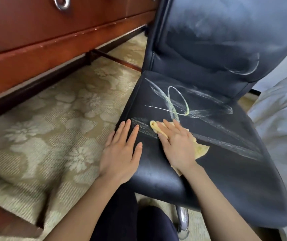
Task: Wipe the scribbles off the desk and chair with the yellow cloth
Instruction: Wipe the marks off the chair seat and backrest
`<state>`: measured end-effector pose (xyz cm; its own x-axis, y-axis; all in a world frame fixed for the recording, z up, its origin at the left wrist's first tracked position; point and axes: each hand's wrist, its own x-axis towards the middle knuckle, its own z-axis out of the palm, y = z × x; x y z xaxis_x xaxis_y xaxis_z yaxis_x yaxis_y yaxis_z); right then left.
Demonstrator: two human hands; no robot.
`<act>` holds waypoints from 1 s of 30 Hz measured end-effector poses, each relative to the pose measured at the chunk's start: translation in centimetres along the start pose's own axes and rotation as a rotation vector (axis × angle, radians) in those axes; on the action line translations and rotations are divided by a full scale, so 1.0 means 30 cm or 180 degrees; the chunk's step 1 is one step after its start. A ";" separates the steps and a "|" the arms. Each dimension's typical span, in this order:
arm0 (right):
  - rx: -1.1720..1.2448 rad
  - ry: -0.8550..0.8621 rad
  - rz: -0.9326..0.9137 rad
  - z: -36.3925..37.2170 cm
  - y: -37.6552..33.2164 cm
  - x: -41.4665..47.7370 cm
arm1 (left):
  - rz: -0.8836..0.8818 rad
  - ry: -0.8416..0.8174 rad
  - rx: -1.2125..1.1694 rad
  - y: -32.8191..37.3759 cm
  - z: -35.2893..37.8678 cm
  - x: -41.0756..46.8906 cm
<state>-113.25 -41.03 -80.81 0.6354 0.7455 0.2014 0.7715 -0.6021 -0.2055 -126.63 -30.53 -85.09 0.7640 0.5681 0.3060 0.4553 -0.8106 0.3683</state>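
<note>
- Cloth [202, 149]: yellow, crumpled, lying on the front part of the chair [226, 171] seat; most of it is hidden under the right hand [177, 145], with a rolled end poking out past the fingertips and a wider flap showing to the right of the wrist.
- No brand, label or readable writing shows anywhere; the marks on the chair are loose lines and loops, not letters.
- Scribbles [177, 101]: chalky white and pale yellow-green strokes on the dark seat, with one clear oval loop crossed by long straight streaks. A smeared band runs from the left edge of the seat under the cloth and on toward the right. Fainter white arcs and a hazy smear sit on the backrest.
- Right hand: flat, palm down, fingers together and slightly spread at the tips, pressing the cloth against the seat.
- Left hand [122, 153]: flat and spread, palm down on the left front edge of the seat, just beside the right hand, holding nothing.
- Chair: dark, glossy, leather-like, with a chrome leg visible under the front edge.
- Desk [35, 49]: reddish-brown wood, to the left of the chair, with a round metal pull at the top and chipped edges.
- Carpet [52, 127]: beige with a pale flower pattern, under desk and chair.
- White bedding [282, 119] lies to the right of the chair.
</note>
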 end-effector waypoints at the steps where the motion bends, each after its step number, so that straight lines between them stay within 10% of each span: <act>1: -0.0007 -0.0199 -0.0028 0.008 -0.014 0.039 | 0.0008 0.0001 0.0032 0.003 -0.002 0.001; 11: -0.0073 -0.0682 -0.1055 0.058 -0.247 0.182 | -0.1145 0.0377 -0.0834 -0.028 0.026 -0.075; 30: 0.0086 -0.0223 -0.1786 -0.017 0.086 -0.213 | -0.1011 -0.0013 -0.1198 -0.059 -0.005 -0.080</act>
<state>-115.30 -47.50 -82.15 0.1238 0.9669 0.2231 0.9888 -0.1012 -0.1100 -129.34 -30.44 -86.36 0.6163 0.7777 0.1240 0.4697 -0.4894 0.7348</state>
